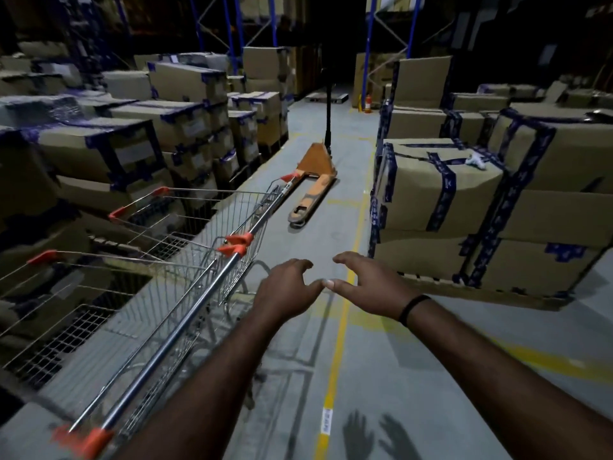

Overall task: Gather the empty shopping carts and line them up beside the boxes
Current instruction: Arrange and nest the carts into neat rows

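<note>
Both hands were out ahead of me, and neither held anything: my left hand (288, 287) hung loose with its fingers spread, and my right hand (361, 280) did the same. Their thumb tips met, or very nearly, over the grey floor. A black band (413, 308) circled the right wrist. Just left of the left hand ran the chrome handle of the nearest shopping cart (166, 353), orange caps at both ends. A second cart (245, 210) stood in line beyond it. Both wire baskets were empty, noses toward the stacked taped boxes (132, 154) on the left. Ahead in the aisle lay an orange pallet jack (315, 180), forks pointing back at me. A yellow floor line (338, 343) passed beneath my hands. More taped cartons (464, 194) stood to the right, with blue racking (232, 28) behind in the dark.
</note>
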A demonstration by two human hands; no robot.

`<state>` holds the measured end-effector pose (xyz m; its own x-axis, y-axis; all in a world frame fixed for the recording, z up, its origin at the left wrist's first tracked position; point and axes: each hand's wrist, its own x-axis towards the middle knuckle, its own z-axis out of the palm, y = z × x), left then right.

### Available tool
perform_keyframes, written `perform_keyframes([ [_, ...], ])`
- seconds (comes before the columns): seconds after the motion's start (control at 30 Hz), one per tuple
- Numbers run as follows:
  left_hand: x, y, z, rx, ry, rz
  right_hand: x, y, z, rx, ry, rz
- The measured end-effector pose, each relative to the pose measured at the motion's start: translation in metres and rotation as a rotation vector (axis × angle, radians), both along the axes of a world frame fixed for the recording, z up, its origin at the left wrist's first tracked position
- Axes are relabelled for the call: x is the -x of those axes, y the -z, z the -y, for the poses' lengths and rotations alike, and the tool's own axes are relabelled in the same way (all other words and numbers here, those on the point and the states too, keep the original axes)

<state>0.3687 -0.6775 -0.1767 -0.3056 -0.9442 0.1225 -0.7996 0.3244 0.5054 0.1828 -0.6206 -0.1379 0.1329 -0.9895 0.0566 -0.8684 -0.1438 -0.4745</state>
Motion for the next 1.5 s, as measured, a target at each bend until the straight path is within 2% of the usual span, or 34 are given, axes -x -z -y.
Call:
perform_keyframes([
  [0.27,-0.003,-0.002,0.186,-0.044,-0.063,-0.04,-0.005,-0.004,0.188,-0.01,-0.045,-0.058],
  [0.43,-0.012,0.009,0.257,-0.104,-0.105,-0.035,-0.015,0.011,0.283,-0.034,-0.132,-0.097],
  [0.63,-0.028,0.034,0.339,-0.147,-0.287,-0.002,-0.019,0.03,0.414,-0.007,-0.267,-0.118],
  [0.7,-0.031,0.043,0.366,-0.201,-0.374,0.093,-0.022,0.039,0.464,0.003,-0.322,-0.125],
  [0.8,-0.031,0.058,0.4,-0.38,-0.471,0.203,-0.027,0.058,0.535,-0.013,-0.435,-0.163],
  [0.9,-0.02,0.078,0.419,-0.566,-0.533,0.259,-0.027,0.082,0.594,-0.05,-0.556,-0.28],
  [0.97,-0.011,0.087,0.426,-0.614,-0.596,0.301,-0.024,0.097,0.628,-0.038,-0.619,-0.367],
  [1.27,0.016,0.087,0.452,-0.595,-0.726,0.281,-0.018,0.119,0.714,0.096,-0.766,-0.458],
  [1.5,0.032,0.083,0.438,-0.598,-0.75,0.28,-0.002,0.123,0.71,0.181,-0.812,-0.459],
])
